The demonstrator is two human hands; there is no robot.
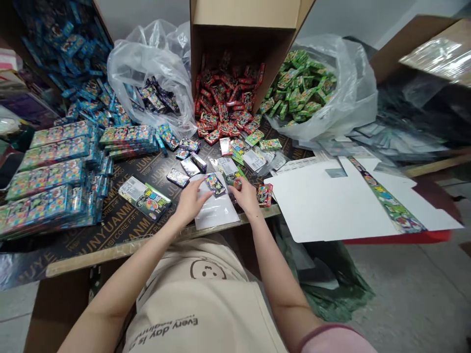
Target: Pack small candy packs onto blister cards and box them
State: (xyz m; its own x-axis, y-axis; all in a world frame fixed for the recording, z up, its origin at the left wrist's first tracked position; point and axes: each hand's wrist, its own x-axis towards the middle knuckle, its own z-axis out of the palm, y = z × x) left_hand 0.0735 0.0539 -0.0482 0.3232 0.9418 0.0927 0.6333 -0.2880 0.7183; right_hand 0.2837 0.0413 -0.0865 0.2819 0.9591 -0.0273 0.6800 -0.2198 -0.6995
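Observation:
A small dark candy-type box (215,185) with colourful print lies over a white plastic sheet or bag (217,215) at the table's front edge. My left hand (192,198) has its thumb and forefinger at the left side of this box, closed on it. On the other side, my right hand (244,196) pinches at a dark, printed item whose shape its fingers partly hide. Just right of that hand is a red box (264,194). Several purple boxes (178,177) lie beyond my left hand. Clear packets with printed cards (253,158) lie beyond my right hand.
Stacked blue-green packs (55,152) fill the left side. At the back are a bag of purple boxes (158,98), a carton of red boxes (224,88) and a bag of green boxes (305,83). A filled packet (145,196) lies left. White flat cardboard (320,206) overhangs the right edge.

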